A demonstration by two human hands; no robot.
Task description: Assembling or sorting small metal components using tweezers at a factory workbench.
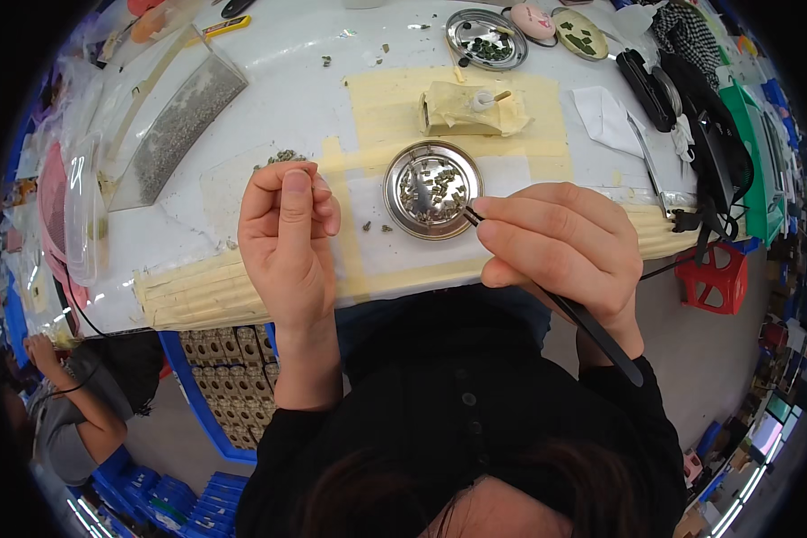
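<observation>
Both forearms come in from the near edge of the tabletop, black sleeves ending short of the wrists. Near edge bound in a pale yellow padded strip.

Left hand: raised at the left of centre, wrist upright, palm side partly toward the viewer. Fingers curled in, thumb straight and laid against the index finger. Grip pressed together; cannot tell whether a tiny piece sits between thumb and finger.

Right hand: comes in from the right, back of the hand uppermost, knuckles bent, fingers pointing left. Grip pinches black tweezers between thumb and fingers. Their back end slants out below the palm toward the near edge; the tips, close together, reach the right rim of a round metal dish. Contact there cannot be told.

Dish stands between the hands, a little in from the near edge, small greenish pieces scattered inside. Two loose bits lie between it and the left hand.

Beyond: small greenish heap just behind the left fingertips; tape-wrapped block behind the dish; clear tray of grey granules toward the left edge. At the far edge, a second metal dish with dark green pieces.
</observation>
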